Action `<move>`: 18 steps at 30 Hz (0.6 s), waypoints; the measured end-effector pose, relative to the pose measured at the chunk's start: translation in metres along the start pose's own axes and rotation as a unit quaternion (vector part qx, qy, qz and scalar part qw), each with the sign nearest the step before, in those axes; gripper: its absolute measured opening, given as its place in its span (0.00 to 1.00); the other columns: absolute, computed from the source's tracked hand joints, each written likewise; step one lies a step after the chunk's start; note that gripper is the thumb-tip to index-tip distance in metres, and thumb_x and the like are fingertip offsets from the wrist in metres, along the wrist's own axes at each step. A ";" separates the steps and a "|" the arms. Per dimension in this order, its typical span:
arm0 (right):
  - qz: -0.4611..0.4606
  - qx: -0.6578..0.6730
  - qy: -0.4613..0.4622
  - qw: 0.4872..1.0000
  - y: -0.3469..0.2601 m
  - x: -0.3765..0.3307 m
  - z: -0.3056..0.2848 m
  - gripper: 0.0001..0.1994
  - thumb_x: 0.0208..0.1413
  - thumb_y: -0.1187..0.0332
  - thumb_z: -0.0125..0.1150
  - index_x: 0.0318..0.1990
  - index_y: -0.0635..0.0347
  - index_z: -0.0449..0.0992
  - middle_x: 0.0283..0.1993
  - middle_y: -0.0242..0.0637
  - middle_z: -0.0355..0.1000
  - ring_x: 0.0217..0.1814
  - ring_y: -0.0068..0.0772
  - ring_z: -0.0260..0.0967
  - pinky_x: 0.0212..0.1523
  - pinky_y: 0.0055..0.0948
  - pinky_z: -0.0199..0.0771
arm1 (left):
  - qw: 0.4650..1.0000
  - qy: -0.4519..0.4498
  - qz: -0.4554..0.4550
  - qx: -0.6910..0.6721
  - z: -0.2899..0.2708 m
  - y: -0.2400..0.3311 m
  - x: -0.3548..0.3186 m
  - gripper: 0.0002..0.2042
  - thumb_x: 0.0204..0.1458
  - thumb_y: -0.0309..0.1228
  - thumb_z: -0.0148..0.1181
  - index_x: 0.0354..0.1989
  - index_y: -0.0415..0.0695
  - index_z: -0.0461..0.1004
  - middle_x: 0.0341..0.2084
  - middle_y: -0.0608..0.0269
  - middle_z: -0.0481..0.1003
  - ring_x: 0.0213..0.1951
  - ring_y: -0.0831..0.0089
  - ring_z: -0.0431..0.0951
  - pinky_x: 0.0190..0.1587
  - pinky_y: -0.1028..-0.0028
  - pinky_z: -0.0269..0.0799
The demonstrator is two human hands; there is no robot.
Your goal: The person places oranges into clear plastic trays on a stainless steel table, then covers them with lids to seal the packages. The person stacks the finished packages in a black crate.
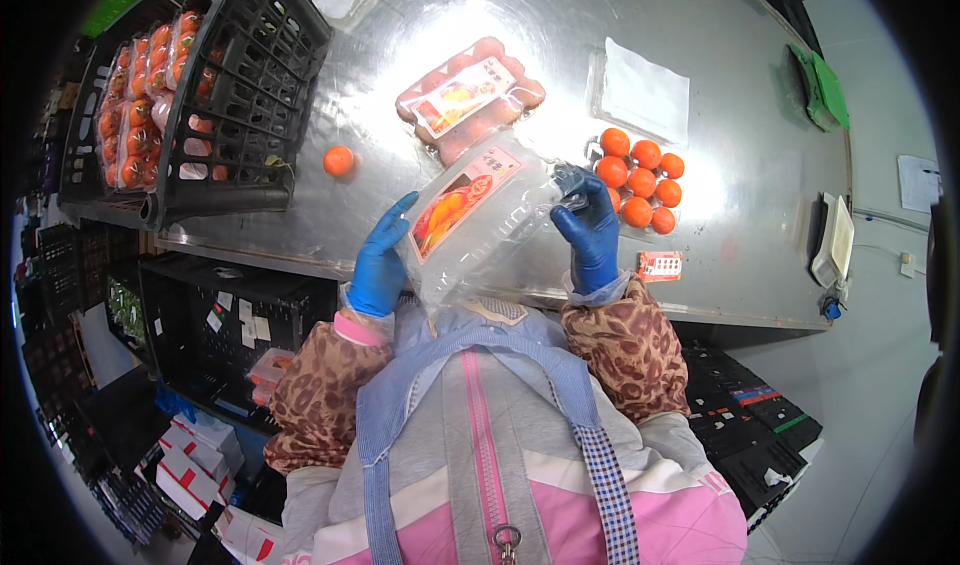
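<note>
Both my hands wear blue gloves and are at a clear plastic bag point(490, 230) with a picture label on its front. The bag is tilted over the table's near edge and looks flat, with no fruit showing inside. My left hand point(378, 265) grips its left side, the index finger stretched along the edge. At the upper right corner, my right hand point(590, 227) pinches the crinkled film between thumb and fingers. Just beyond the bag lies a labelled pack of round red fruits point(470, 100). Right of my right hand, several orange-red tomatoes point(640, 180) sit in rows in a clear tray.
A black crate point(240, 95) with packed tomatoes stands at the left on the steel table point(740, 245). One loose tomato point(339, 161) lies beside it. White sheets point(645, 90) lie farther back, a small red card point(660, 266) near the front edge. Black crates point(235, 335) stand below.
</note>
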State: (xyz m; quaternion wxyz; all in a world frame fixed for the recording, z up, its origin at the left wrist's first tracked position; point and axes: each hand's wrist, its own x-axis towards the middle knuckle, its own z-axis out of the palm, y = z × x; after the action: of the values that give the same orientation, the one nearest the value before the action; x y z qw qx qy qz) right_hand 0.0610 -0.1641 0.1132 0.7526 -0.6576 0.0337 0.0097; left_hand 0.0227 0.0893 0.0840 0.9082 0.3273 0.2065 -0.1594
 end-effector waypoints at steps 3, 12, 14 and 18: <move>-0.212 -0.281 -0.003 0.936 -0.010 -0.004 -0.003 0.07 0.44 0.73 0.61 0.34 0.54 0.78 0.49 0.40 0.68 0.54 0.39 0.64 0.60 0.34 0.58 | 1.000 0.001 -0.006 0.007 -0.003 0.002 -0.001 0.23 0.55 0.30 0.52 0.59 0.37 0.62 0.55 0.54 0.67 0.56 0.65 0.67 0.60 0.68 0.61; -0.251 -0.342 -0.247 0.871 -0.046 -0.016 -0.003 0.09 0.39 0.70 0.69 0.32 0.52 0.80 0.35 0.37 0.75 0.38 0.45 0.72 0.42 0.39 0.72 | 0.994 0.054 0.017 0.093 0.005 0.012 -0.002 0.20 0.53 0.29 0.49 0.54 0.36 0.69 0.50 0.56 0.70 0.52 0.69 0.70 0.58 0.74 0.62; -0.203 -0.319 -0.268 0.886 -0.043 -0.021 0.000 0.12 0.38 0.66 0.72 0.34 0.52 0.81 0.35 0.37 0.75 0.35 0.43 0.73 0.39 0.35 0.73 | 0.992 0.044 0.013 0.119 0.006 0.011 0.000 0.19 0.53 0.29 0.48 0.53 0.36 0.70 0.50 0.57 0.71 0.52 0.70 0.70 0.57 0.75 0.63; -0.080 -0.307 -0.260 0.912 -0.034 -0.026 0.002 0.16 0.38 0.62 0.74 0.37 0.55 0.80 0.33 0.38 0.75 0.33 0.38 0.74 0.34 0.29 0.73 | 0.990 0.050 0.014 0.129 0.004 0.010 0.002 0.18 0.55 0.31 0.49 0.52 0.38 0.72 0.50 0.59 0.71 0.51 0.71 0.71 0.56 0.76 0.63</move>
State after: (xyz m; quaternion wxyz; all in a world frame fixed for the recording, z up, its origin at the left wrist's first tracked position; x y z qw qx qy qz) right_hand 0.0373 -0.1659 0.1492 0.4945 -0.8308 -0.2203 0.1295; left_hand 0.0302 0.0935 0.0914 0.8490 0.4523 0.2244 -0.1557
